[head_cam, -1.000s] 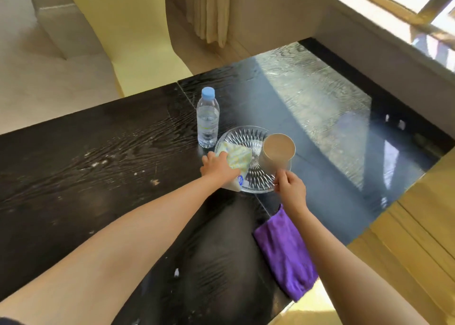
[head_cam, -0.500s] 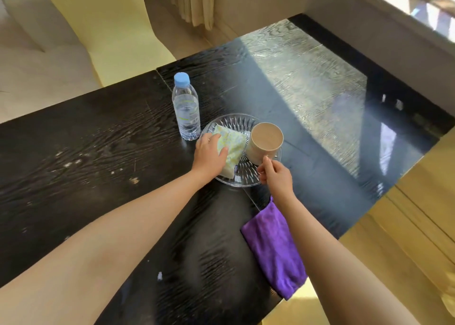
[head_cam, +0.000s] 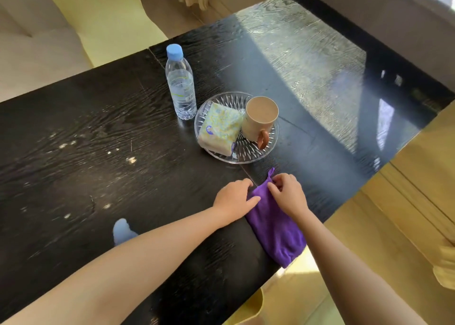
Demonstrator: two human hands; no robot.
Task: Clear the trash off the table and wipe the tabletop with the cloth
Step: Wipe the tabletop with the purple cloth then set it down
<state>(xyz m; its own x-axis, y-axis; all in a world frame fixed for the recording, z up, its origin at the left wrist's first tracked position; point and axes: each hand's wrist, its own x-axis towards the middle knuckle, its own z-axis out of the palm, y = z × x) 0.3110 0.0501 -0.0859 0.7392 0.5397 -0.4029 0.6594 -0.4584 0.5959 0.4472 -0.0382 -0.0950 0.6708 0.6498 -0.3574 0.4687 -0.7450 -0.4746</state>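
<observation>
A folded purple cloth [head_cam: 273, 223] lies at the near right edge of the black table [head_cam: 98, 152], partly hanging over it. My left hand [head_cam: 234, 199] rests on the cloth's left side, fingers spread. My right hand [head_cam: 286, 194] pinches the cloth's far end. Behind them a clear glass plate [head_cam: 268, 147] holds a tissue pack [head_cam: 219, 129] and a beige cup [head_cam: 259, 118] with a brown handle. A water bottle [head_cam: 181, 83] with a blue cap stands left of the plate. Pale crumbs [head_cam: 130, 159] dot the tabletop to the left.
A beige sofa [head_cam: 37, 41] with a yellow cushion stands beyond the far edge. Wooden floor [head_cam: 406, 201] lies to the right of the table. A bluish reflection [head_cam: 121, 230] shows on the tabletop near my left forearm.
Both hands have let go of the tissue pack and the cup on the plate and have drawn back to the purple cloth. The view has tilted down.
</observation>
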